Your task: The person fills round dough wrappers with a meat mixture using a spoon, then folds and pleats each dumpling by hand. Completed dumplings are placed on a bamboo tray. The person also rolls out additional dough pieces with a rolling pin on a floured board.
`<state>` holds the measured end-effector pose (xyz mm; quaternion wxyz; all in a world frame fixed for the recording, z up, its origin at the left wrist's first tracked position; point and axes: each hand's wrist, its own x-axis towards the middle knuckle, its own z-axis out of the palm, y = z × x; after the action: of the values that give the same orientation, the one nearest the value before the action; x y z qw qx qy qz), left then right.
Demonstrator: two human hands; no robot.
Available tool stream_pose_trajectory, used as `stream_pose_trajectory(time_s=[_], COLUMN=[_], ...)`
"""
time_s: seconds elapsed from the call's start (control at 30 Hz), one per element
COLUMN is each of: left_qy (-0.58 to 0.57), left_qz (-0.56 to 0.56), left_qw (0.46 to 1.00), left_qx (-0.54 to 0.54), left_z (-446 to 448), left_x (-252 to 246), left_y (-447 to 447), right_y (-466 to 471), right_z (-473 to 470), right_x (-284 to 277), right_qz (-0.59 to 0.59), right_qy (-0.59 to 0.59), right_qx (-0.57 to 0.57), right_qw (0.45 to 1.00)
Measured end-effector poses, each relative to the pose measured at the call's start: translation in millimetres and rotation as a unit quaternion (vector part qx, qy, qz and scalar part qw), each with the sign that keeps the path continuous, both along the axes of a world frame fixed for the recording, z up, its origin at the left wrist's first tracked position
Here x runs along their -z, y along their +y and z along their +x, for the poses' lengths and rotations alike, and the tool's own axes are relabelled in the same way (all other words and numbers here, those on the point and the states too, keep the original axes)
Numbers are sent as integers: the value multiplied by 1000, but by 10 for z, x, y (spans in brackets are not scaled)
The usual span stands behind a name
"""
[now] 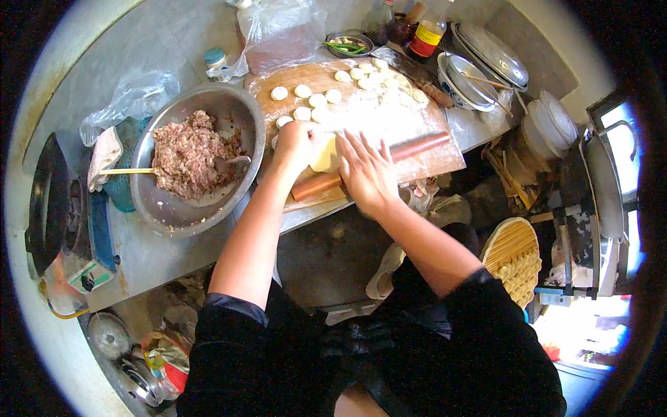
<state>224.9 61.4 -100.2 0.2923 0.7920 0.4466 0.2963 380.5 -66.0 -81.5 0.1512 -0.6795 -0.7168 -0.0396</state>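
Note:
A round, flattened dough wrapper [324, 154] lies between my hands on the floured wooden board [359, 113]. My left hand [295, 145] pinches its left edge between thumb and fingers. Across the front of the board runs a wooden rolling pin [420, 147], angled up to the right. My right hand [367, 171] lies palm down over the pin's middle, fingers extended and spread, their tips by the wrapper's right edge. Small dough discs [318, 100] sit beyond my left hand. More floured dough pieces [390, 82] cluster at the board's far right.
Left of the board stands a metal basin [249, 182] of minced filling [190, 156], with chopsticks [127, 171] and a spoon in it. Bottles [428, 35] and stacked bowls [471, 83] line the back right. A gas stove [91, 234] is far left. Lower right, a round tray [508, 237] bears dumplings.

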Motion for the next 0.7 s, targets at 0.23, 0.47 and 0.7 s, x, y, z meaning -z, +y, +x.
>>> stream_pose_trajectory(time_s=[0.23, 0.47, 0.7], left_qy=[213, 16, 168], left_qz=[-94, -58, -96], left_qw=[971, 998, 981], left_qx=[56, 5, 27], left_z=[23, -48, 18], left_x=[-451, -90, -461], left_y=[-74, -20, -124], right_y=[482, -220, 589], right_z=[112, 153, 68], right_x=[-86, -56, -111], right_qz=[-15, -6, -1], right_qy=[18, -19, -10], right_qx=[68, -1, 71], right_qw=[997, 1000, 997])
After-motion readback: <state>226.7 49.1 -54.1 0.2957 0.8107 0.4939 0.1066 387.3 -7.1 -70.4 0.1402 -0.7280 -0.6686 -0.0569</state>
